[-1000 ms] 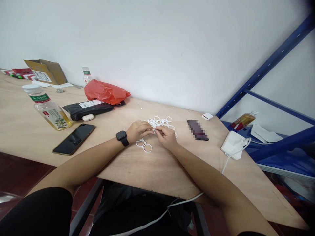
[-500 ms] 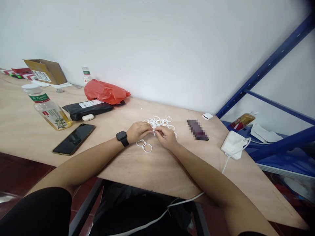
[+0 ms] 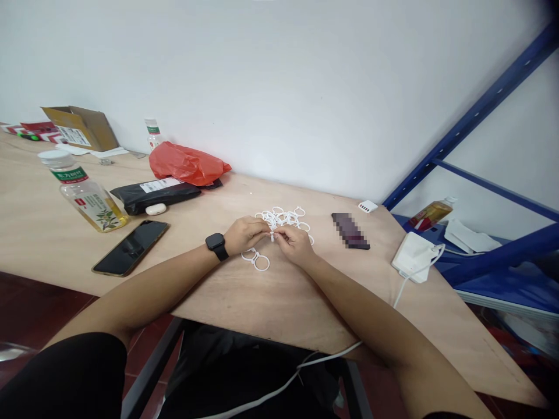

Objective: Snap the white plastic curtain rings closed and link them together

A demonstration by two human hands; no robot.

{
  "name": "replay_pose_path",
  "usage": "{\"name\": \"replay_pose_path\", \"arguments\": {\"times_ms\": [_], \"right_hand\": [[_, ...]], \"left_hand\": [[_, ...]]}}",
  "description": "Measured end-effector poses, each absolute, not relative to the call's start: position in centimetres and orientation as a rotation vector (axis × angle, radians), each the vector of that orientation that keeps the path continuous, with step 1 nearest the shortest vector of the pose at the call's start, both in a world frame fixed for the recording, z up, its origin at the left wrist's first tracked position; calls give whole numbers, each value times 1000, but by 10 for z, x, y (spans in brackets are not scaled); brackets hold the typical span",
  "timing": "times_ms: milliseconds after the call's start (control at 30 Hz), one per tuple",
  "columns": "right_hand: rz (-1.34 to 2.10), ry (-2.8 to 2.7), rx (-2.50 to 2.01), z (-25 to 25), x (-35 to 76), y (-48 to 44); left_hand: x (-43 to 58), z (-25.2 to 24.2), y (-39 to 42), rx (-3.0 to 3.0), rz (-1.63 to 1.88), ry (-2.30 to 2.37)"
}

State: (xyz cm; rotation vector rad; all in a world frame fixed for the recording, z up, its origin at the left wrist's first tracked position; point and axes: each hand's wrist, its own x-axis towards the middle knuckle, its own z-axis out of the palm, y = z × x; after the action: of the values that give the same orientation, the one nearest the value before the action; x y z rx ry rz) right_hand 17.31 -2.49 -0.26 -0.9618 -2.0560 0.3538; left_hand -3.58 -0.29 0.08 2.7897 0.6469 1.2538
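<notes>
My left hand (image 3: 247, 234) and my right hand (image 3: 294, 243) meet over the table, fingertips pinched together on a small white plastic ring (image 3: 272, 236). Most of that ring is hidden by the fingers. Just behind the hands lies a pile of white plastic rings (image 3: 286, 218), several of them overlapping. Nearer to me, below the left hand, two more white rings (image 3: 262, 263) rest side by side on the wood; the left one is partly covered by the hand.
On the left are a phone (image 3: 131, 248), a drink bottle (image 3: 89, 198), a black parcel (image 3: 152, 194), a white earbud case (image 3: 156, 209) and a red plastic bag (image 3: 187, 161). Rightward lie a blurred-out phone (image 3: 350, 231) and a white charger (image 3: 414, 256) with a cable. A blue shelf frame (image 3: 471, 116) stands at the right.
Both hands stay in nearly the same place, with only a slight shift of the fingers around the small white ring. Everything else looks unmoved.
</notes>
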Motion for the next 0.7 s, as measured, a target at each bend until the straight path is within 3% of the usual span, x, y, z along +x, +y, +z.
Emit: {"name": "replay_pose_path", "arguments": {"times_ms": [300,700], "right_hand": [[356,-1898,-1007,-5,173,-17],[155,-2080,-1231,-16,197,16]], "left_hand": [[-38,11,-6,2749,1331,622],[-36,2,-4,2858,750,475]]}}
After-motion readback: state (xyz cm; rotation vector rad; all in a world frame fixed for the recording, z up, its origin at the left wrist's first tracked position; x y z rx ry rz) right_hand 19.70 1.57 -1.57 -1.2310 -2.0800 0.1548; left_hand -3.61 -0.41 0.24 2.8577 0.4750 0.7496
